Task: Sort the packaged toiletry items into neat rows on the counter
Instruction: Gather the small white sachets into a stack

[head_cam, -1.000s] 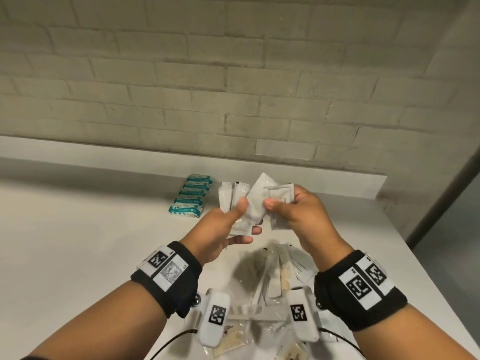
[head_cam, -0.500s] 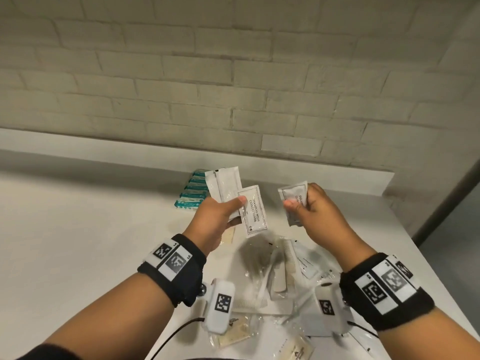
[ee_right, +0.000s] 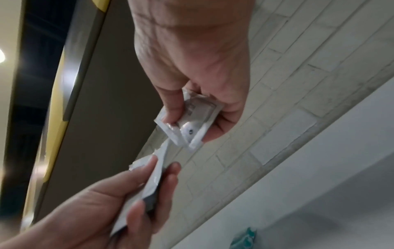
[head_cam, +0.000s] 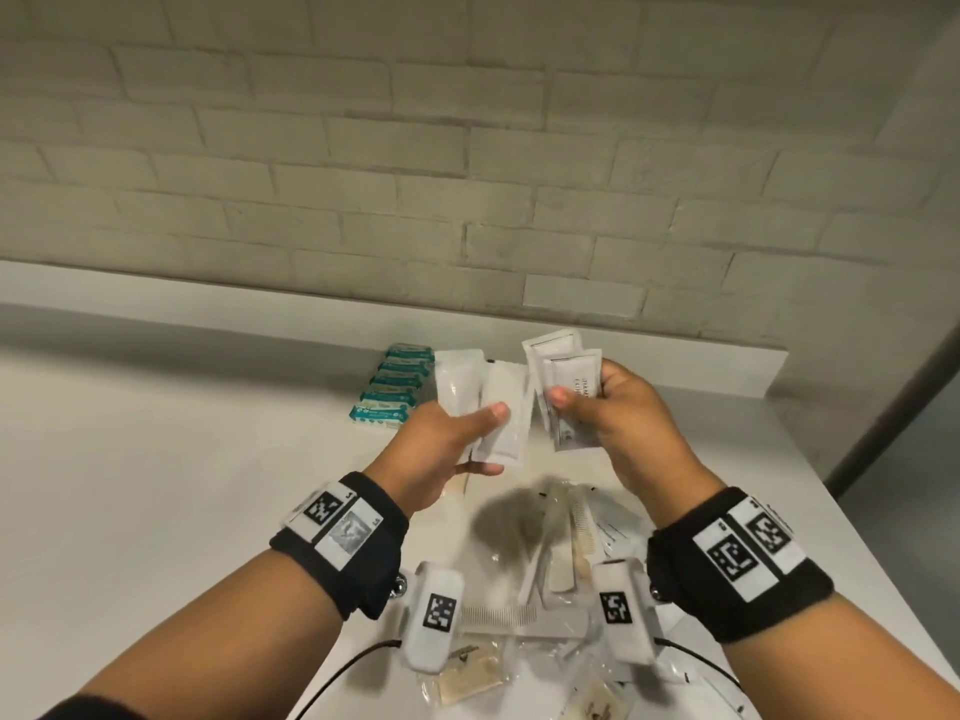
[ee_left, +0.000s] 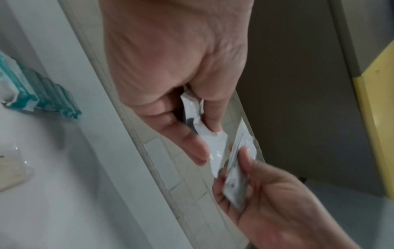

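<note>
- Holding sachets in both hands above the table (head_cam: 156, 485), mid-sort.
- Our left hand (head_cam: 441, 449) pinches two plain white sachets (head_cam: 483, 402) between thumb and fingers; the left wrist view shows the thumb and fingers curled onto them.
- Our right hand (head_cam: 618, 423) grips two printed white sachets (head_cam: 563, 376), fanned one over the other, thumb on the front one. Print is partly covered and we can't read it.
- The two bunches sit just beside each other in the air, edges near or touching; we can't tell which.
- Done so far, as we judge it: one neat row of teal-and-white packets (head_cam: 395, 381) lying at the back of the table, near the wall (head_cam: 467, 148).
- No white sachet row on the table that we can see; the hands hide the spot right of the teal row.
- Left to do: a loose pile (head_cam: 540, 537) in front of us with combs (head_cam: 498, 613), clear-wrapped items and small tan packets (head_cam: 470, 678), overlapping and unsorted.
- Our estimate: well under halfway, one type lined up, one type in hand, several types untouched in the pile.
- Next step probably needs the sachets laid flat beside the teal row, one by one.
</note>
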Tool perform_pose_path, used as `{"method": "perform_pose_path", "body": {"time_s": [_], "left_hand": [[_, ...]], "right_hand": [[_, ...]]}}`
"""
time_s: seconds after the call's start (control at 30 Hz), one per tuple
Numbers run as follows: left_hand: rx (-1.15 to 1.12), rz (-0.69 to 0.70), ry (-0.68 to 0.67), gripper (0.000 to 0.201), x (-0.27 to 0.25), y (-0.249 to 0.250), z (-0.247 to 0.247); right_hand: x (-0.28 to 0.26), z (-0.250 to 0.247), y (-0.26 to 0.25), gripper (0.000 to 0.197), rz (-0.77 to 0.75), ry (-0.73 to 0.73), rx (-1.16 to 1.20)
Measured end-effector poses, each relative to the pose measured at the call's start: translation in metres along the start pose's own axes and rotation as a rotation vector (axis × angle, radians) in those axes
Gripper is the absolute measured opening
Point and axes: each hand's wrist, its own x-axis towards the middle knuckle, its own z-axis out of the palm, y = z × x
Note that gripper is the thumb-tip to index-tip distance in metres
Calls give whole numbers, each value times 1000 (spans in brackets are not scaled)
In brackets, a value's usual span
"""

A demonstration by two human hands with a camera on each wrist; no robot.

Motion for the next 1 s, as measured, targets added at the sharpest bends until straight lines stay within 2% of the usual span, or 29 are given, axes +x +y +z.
{"method": "perform_pose_path", "body": {"time_s": [0.07, 0.13, 0.2, 0.23, 0.33, 0.37, 0.43, 0.53, 0.6, 0.7, 0.77, 0.9, 1.0], "left_hand": [[61, 0, -70, 18, 0, -3, 4], [47, -17, -79, 21, 1, -4, 7], [-20, -86, -63, 37, 3, -1, 7], [-70, -126, -63, 39, 6, 1, 6], [-168, -138, 3, 6, 8, 7, 2], [-154, -102, 45, 11, 11, 8, 1], [-99, -18, 94, 18, 15, 9, 1], [-45, 52, 140, 14, 17, 7, 1], [-19, 63, 188, 17, 19, 4, 0], [18, 72, 220, 29, 22, -1, 0], [8, 98, 233, 30, 23, -2, 2], [-185, 152, 247, 27, 20, 3, 11], [-249, 89, 140, 14, 11, 0, 15]], "right_hand": [[0, 5, -3, 26, 55, -117, 22], [2, 10, -5, 23, 4, -97, -48], [4, 5, -5, 23, -214, -26, -172], [5, 1, -5, 27, -322, -50, -251], [-1, -11, 8, 38, -581, -212, -685], [-3, -15, 15, 40, -601, -237, -786], [-9, -22, 22, 37, -451, -258, -759], [-17, -30, 26, 28, -193, -201, -762], [-20, -34, 24, 27, -69, -148, -623], [-19, -34, 14, 15, -30, -53, -434], [-16, -31, 8, 11, -1, -74, -384], [-18, -11, 16, 30, 131, -222, -125], [-16, 3, 22, 31, 56, -90, 46]]}}
